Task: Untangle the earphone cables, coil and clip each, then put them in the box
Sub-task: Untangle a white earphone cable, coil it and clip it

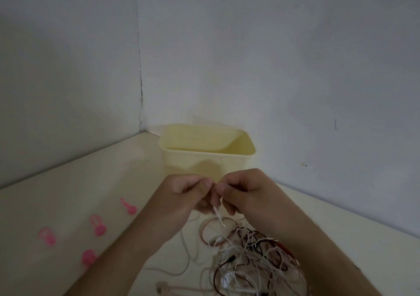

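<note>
A tangled heap of earphone cables point(252, 259), white, pink and dark red, lies on the table near its front edge. My left hand point(188, 191) and my right hand point(241, 188) meet above the heap, just in front of the box, and both pinch a white cable. Its jack plug point(218, 216) hangs down between the two hands. The pale yellow box point(205, 152) stands open behind my hands, near the corner of the walls. Several pink cable clips point(98, 225) lie on the table to the left.
The cream table point(75, 188) fits into a corner of two grey walls. A loose white cable point(184, 257) trails left out of the heap, under my left forearm. Another plug end point(162, 287) lies at the bottom edge.
</note>
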